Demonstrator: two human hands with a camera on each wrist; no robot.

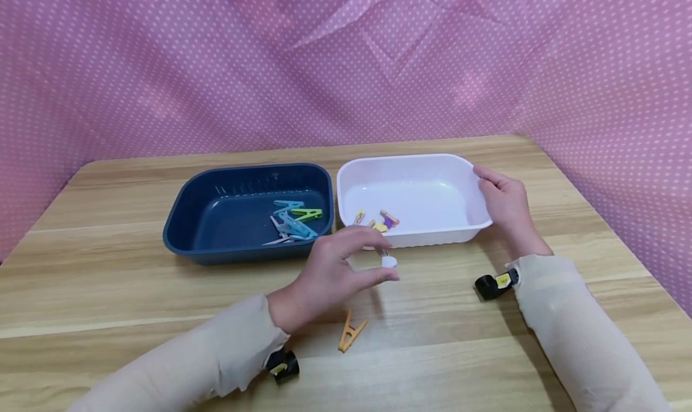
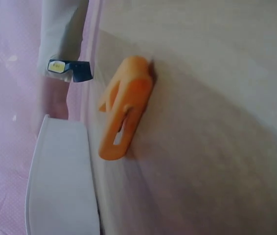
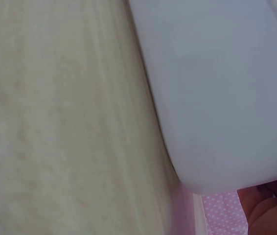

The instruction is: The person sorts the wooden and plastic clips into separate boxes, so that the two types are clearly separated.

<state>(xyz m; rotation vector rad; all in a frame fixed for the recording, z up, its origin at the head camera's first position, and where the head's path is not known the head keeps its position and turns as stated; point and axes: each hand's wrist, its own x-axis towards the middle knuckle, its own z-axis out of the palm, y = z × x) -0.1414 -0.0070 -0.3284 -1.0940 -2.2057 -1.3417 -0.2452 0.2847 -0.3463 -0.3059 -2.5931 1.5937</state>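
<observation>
My left hand point(image 1: 337, 265) pinches a small clip with a white piece on it point(image 1: 388, 261) between fingers and thumb, in front of the white basin point(image 1: 416, 239). Most of that clip is hidden by the fingers. At the basin's right end, my right hand point(image 1: 508, 205) grips the rim; part of this hand point(image 3: 270, 215) also shows in the right wrist view. Small wooden clips with yellow and purple decorations point(image 1: 388, 220) lie in the basin's near left corner. An orange plastic clothespin point(image 1: 350, 334) rests on the table below my left hand, large in the left wrist view.
A dark blue basin point(image 1: 216, 257) stands just left of the white one. Several blue, green and pale plastic clothespins point(image 1: 294, 224) lie in its right part. The wooden table point(image 1: 108, 280) ends at a pink dotted cloth point(image 1: 259, 69) behind.
</observation>
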